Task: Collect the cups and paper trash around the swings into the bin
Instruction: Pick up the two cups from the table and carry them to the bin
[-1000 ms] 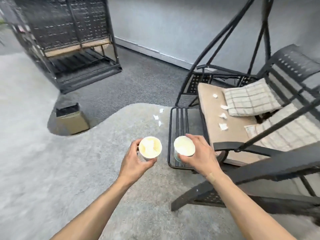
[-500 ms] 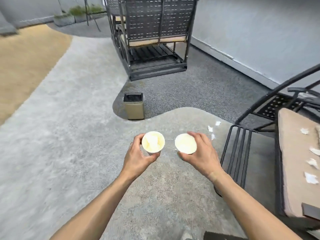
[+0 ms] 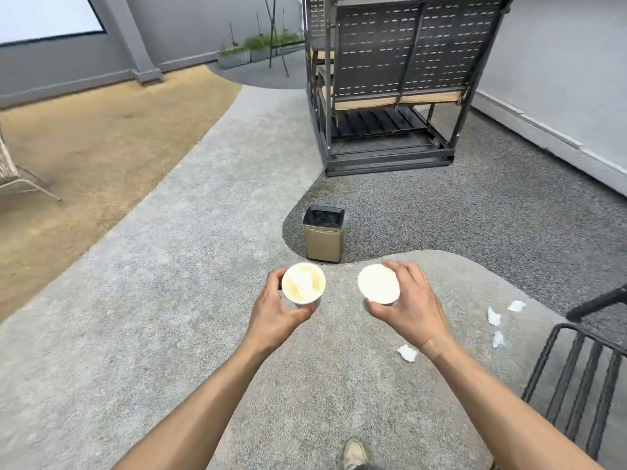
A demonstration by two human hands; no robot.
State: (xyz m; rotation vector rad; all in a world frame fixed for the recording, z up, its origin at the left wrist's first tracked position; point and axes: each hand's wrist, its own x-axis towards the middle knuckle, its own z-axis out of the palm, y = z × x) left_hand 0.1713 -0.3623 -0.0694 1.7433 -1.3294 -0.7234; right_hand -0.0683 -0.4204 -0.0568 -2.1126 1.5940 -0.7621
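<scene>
We are gripping a paper cup point(image 3: 303, 283) in our left hand point(image 3: 276, 310) and another cup point(image 3: 378, 284) in our right hand point(image 3: 409, 305), arms outstretched toward the bin point(image 3: 323, 244) just ahead.

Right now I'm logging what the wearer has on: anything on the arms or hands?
Both forearms are bare, with no sleeves, gloves, watch or rings showing. The only thing worn is an adhesive bandage strip across the wrist behind the right hand. The left hand carries nothing.

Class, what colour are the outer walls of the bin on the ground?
Gold-tan, with a black inside; the bin shows in the head view.
</scene>
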